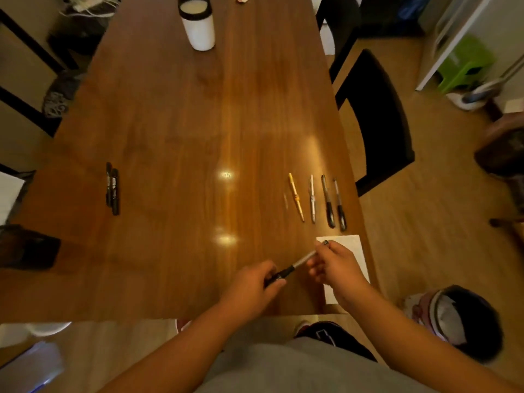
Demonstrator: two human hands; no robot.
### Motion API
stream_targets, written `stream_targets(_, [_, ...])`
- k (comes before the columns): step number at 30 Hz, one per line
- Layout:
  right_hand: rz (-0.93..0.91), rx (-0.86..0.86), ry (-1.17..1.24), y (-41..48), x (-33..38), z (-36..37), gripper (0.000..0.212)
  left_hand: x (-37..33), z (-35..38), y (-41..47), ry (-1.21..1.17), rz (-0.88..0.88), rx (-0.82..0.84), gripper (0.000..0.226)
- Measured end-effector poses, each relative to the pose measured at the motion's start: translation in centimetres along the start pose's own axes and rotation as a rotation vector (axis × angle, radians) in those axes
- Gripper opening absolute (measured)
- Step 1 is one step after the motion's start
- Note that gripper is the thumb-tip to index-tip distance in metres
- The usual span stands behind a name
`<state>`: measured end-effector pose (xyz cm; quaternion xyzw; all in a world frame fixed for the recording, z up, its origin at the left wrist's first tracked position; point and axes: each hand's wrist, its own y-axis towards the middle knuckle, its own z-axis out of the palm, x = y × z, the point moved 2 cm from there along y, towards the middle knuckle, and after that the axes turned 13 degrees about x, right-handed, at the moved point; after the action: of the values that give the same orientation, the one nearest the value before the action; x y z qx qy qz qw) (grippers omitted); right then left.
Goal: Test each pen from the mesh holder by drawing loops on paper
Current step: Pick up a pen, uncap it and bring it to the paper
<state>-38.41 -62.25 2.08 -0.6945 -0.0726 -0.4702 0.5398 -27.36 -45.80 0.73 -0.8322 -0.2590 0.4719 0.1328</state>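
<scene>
My left hand (255, 287) grips the dark lower end of a grey-and-black pen (297, 264) held slantwise above the table's near edge. My right hand (334, 268) pinches the pen's upper end, just over a white sheet of paper (354, 245) at the near right corner. Beyond the paper lie several pens in a row: a yellow pen (296, 197), a silver pen (312, 198) and two dark-gripped pens (328, 201). Two black markers (112, 188) lie side by side at the left. A dark holder (27, 246) sits at the left edge, blurred.
A white cup with a black rim (198, 24) stands at the far end of the wooden table (184, 123). A black chair (377, 117) stands at the right side. A bin (459, 319) is on the floor at the near right.
</scene>
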Motion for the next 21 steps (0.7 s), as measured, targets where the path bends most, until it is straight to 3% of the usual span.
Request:
stream_targets(7, [0.057,0.271,-0.108,-1.2,-1.1,-5.1,0.026,-6.3,5.2,1.7,0.082,-0.011,0.025,0.007])
stream_targets(18, [0.093,0.415,-0.09,-2.9,-1.9,-7.2,0.021,-9.3,6.6,1.6,0.134,-0.028,0.087,0.023])
stream_targets(21, [0.072,0.41,-0.056,-3.1,-1.4,-8.0,0.021,-9.5,6.6,2.0,0.144,-0.007,0.124,0.018])
